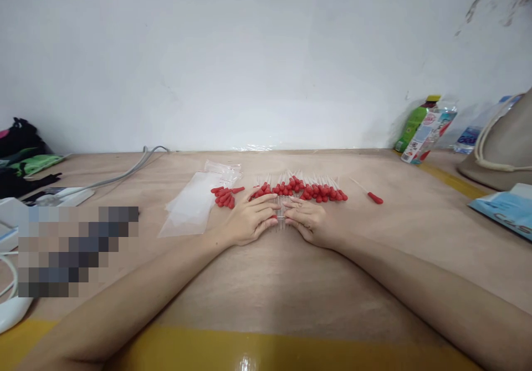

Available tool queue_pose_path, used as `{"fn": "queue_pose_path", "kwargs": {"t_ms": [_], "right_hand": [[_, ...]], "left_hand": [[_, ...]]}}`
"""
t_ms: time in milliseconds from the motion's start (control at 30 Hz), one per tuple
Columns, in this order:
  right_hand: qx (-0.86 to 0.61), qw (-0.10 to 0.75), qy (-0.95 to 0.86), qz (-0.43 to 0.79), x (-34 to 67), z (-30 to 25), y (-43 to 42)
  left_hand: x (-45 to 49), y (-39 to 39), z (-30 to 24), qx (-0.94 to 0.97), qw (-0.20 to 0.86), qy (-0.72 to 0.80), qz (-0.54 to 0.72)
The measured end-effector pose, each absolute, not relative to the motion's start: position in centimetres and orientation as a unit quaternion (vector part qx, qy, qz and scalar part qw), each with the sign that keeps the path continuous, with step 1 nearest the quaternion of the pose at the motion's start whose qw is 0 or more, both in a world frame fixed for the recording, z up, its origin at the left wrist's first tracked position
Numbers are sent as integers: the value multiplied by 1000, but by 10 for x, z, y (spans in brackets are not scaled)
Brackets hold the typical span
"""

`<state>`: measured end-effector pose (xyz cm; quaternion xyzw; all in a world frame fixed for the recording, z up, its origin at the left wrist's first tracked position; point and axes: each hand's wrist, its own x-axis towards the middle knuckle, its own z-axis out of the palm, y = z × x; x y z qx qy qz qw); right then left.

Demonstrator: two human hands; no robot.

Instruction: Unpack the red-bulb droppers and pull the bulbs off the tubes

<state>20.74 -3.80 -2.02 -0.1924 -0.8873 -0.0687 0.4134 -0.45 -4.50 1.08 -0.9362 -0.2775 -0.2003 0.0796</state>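
Several clear glass tubes [281, 207] lie together between my hands at the middle of the table. My left hand [251, 219] closes on their left side with fingers and thumb, and a bit of red shows by its thumb. From the right, my right hand [307, 220] grips the same tubes, fingers bent. Just behind my hands is a row of droppers [320, 190] with red rubber bulbs and thin clear stems; my fingers hide part of it. Loose red bulbs [224, 196] are heaped left of my left hand. One single dropper [375, 197] lies apart on the right.
Clear plastic bags [189, 205] lie left of the red bulbs. A grey cable [124, 173] runs across the left side. Bottles [428, 130], a beige hat [502, 144] and a blue packet [507, 210] stand or lie at the right. A white wall rises behind the table.
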Motion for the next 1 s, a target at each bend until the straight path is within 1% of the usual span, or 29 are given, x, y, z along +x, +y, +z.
{"fn": "queue_pose_path", "kwargs": {"t_ms": [233, 567, 700, 800, 867, 933, 1000], "right_hand": [[-203, 410, -886, -79, 211, -26, -37], [-172, 429, -881, -98, 216, -25, -41], [-249, 460, -844, -118, 228, -22, -38], [-332, 426, -828, -147, 234, -20, -33], [-361, 400, -828, -155, 233, -20, -33], [-371, 389, -832, -137, 229, -19, -34], [-376, 399, -829, -107, 224, -16, -37]], "left_hand": [[-7, -45, 10, -940, 80, -271, -189], [-16, -48, 9, -937, 105, -265, -203], [-32, -41, 9, -898, 126, -345, -242], [-42, -31, 14, -855, 121, -412, -290], [-47, -23, 20, -826, 111, -449, -322], [-53, -16, 27, -804, 103, -480, -335], [-58, -11, 33, -795, 87, -506, -323]]}}
